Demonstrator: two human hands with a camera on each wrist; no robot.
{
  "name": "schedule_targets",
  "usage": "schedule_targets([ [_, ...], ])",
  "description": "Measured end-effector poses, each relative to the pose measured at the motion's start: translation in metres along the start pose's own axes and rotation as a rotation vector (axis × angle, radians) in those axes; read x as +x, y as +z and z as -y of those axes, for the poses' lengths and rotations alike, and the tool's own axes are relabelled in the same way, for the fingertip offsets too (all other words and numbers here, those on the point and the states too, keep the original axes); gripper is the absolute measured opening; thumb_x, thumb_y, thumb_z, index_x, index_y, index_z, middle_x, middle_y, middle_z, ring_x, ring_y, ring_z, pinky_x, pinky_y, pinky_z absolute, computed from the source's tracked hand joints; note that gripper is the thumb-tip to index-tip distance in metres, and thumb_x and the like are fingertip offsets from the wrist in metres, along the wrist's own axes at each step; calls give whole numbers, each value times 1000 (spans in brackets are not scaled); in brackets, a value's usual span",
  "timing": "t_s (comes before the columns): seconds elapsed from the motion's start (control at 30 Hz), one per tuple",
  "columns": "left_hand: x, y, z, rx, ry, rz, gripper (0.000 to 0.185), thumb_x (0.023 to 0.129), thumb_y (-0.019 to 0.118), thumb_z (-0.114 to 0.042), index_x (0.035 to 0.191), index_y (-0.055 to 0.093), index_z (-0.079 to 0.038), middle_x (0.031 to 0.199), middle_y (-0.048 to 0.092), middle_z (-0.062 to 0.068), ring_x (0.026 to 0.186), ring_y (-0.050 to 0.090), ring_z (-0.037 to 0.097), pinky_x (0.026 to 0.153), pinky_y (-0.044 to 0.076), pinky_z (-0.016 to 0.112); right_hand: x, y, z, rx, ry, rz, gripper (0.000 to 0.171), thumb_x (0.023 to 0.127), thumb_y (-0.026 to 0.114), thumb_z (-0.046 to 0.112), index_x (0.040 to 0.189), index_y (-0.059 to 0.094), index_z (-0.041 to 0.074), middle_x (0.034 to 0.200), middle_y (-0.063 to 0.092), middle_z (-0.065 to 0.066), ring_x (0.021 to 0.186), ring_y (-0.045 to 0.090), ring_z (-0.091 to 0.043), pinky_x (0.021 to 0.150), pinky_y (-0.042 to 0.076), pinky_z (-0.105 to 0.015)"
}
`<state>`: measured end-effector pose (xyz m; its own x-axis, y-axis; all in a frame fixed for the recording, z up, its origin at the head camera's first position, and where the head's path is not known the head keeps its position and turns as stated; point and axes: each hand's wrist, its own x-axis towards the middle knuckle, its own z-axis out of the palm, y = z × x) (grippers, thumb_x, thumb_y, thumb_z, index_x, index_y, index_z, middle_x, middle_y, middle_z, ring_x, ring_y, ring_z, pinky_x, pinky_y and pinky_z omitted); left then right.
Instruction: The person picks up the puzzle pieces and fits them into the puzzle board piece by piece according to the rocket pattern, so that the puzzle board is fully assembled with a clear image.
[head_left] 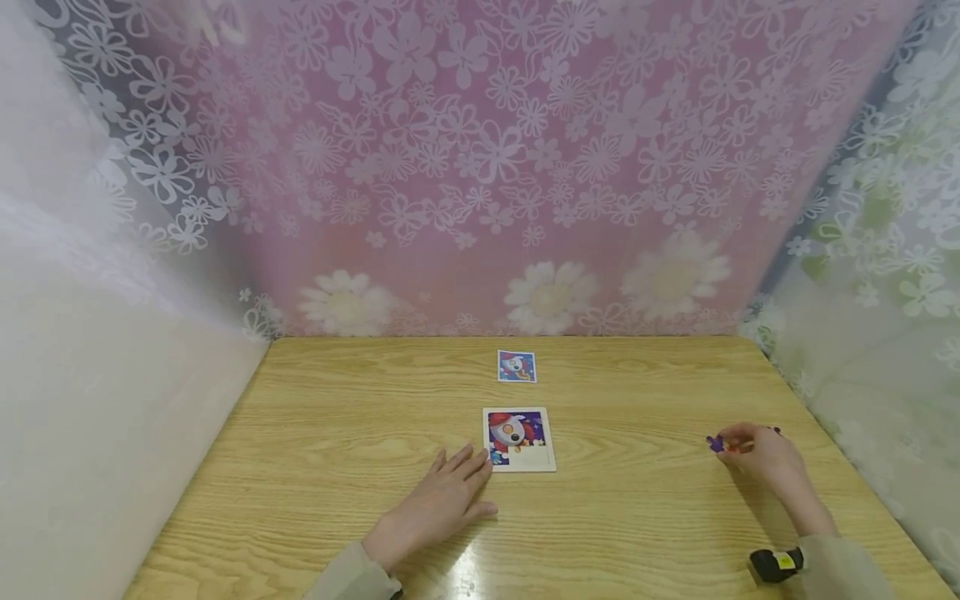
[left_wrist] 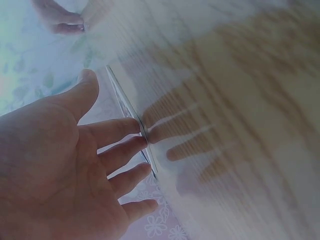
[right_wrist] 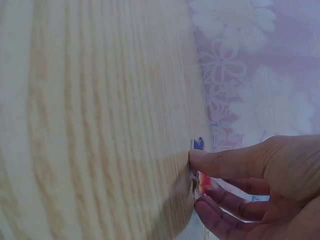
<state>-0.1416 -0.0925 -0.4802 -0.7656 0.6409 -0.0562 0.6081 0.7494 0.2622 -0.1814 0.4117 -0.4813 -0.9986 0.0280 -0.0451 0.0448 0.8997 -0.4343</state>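
Note:
A white-framed jigsaw puzzle (head_left: 519, 427), partly filled with a cartoon picture, lies on the wooden table; bare tray shows at its lower right. My left hand (head_left: 441, 502) is spread with fairly straight fingers, their tips touching the puzzle's left edge. The left wrist view shows this hand (left_wrist: 65, 165) palm-on, against the thin edge of the puzzle board (left_wrist: 125, 102). Far to the right, my right hand (head_left: 772, 462) pinches a purple puzzle piece (head_left: 716, 443) low over the table. In the right wrist view, thumb and fingers of this hand (right_wrist: 270, 185) partly hide purple and red pieces (right_wrist: 199, 144).
A small picture card (head_left: 517, 367) showing a similar character lies behind the puzzle. Another dark bit (head_left: 776, 431) peeks out beyond the right hand. Flowered curtains (head_left: 480, 167) enclose the table (head_left: 360, 417) at the back and sides.

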Motion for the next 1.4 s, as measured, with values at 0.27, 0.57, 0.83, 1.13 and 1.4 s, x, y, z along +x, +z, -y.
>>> schedule_targets([
  [0.27,0,1,0,13,-7,-4,66,103,52,-48,151,46,-5,161,36,11,150,31,35,119,26,62,-1,3,-1,43,-34,-65,27,89,75,9,110,63,-3,98,69,-22,88,68,-40,67,54,-45],
  [0.57,1,4,3,20,-5,-9,66,103,51,-49,152,46,-5,162,36,12,150,31,35,119,25,62,-2,7,11,135,-90,-182,26,97,69,11,120,68,-1,105,69,-24,87,72,-34,57,52,-26],
  [0.83,1,3,3,20,-7,-12,67,102,51,-49,151,46,-5,161,36,12,150,31,36,119,25,62,-2,2,35,231,-120,-185,32,99,68,18,126,67,0,113,68,-26,82,67,-2,60,52,-23],
  [1.13,1,2,3,14,-5,-13,66,102,52,-49,151,46,-4,161,37,12,150,31,36,119,26,62,3,7,61,297,-174,-178,31,100,67,17,127,67,2,116,68,-24,92,68,-11,66,55,-22],
  [1.4,1,1,2,4,-7,-3,66,103,51,-49,152,45,-5,162,35,12,150,29,35,119,24,62,9,15,83,320,-198,-159,31,100,66,17,128,67,4,120,68,-24,101,67,-41,68,56,-23],
])
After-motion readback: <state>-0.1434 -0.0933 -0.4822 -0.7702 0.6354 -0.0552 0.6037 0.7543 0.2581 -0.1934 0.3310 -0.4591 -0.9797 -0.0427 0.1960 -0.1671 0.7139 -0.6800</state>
